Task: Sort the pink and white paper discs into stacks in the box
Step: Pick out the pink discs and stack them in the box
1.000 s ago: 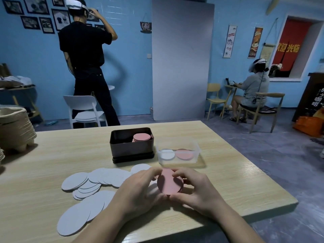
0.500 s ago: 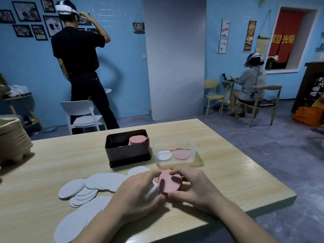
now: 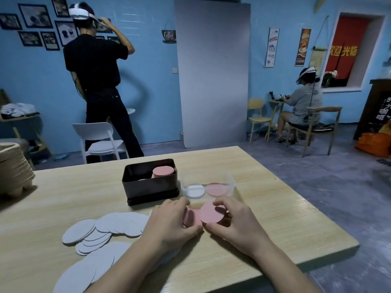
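My right hand (image 3: 234, 223) grips a small stack of pink discs (image 3: 211, 212), tilted up off the table. My left hand (image 3: 169, 223) rests beside it, its fingers touching more pink discs (image 3: 191, 216) that lie between the hands. A clear plastic box (image 3: 208, 176) just beyond the hands holds a white stack (image 3: 195, 190) on the left and a pink stack (image 3: 215, 189) on the right. Several white discs (image 3: 101, 231) lie spread over the table to my left.
A dark tin box (image 3: 148, 187) with pink discs (image 3: 164, 171) inside stands left of the clear box. Stacked paper trays (image 3: 12, 172) sit at the table's left edge. Beyond the table are a white chair (image 3: 99, 140), a standing person (image 3: 99, 81) and a seated person (image 3: 302, 106).
The pink stack has come apart: my right hand now holds one part further right, the rest lies by my left hand. My view has tilted a little.
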A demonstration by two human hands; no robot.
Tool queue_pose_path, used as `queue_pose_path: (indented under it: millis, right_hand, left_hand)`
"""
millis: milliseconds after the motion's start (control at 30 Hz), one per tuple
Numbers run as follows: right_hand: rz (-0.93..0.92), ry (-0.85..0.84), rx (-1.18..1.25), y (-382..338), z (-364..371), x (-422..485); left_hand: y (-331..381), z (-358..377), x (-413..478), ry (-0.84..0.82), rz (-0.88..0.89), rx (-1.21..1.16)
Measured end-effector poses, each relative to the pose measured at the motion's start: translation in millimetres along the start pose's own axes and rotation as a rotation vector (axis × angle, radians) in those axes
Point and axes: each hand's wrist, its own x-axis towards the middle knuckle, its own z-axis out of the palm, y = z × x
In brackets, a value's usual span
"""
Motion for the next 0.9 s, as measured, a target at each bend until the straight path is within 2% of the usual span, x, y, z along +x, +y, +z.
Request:
queue_pose_path:
  millis: [167, 467, 733, 900]
  right_hand:
    - [-0.01, -0.01, -0.017, -3, 0, 1]
    - [-0.006, -0.022, -0.038, -7, -1, 0]
    - [-0.094, -0.067, -0.08, -20, 14, 8]
    - [-0.134, -0.111, -0.079, -21, 25, 11]
  left_hand:
    - [0, -1, 3, 0.018, 0.036, -0.017]
    - [-23, -28, -25, 0.088, 0.104, -0.232]
    - [-54, -18, -38, 0.268, 0.234, -0.198]
    - [-57, -11, -40, 0.319, 0.257, -0.174]
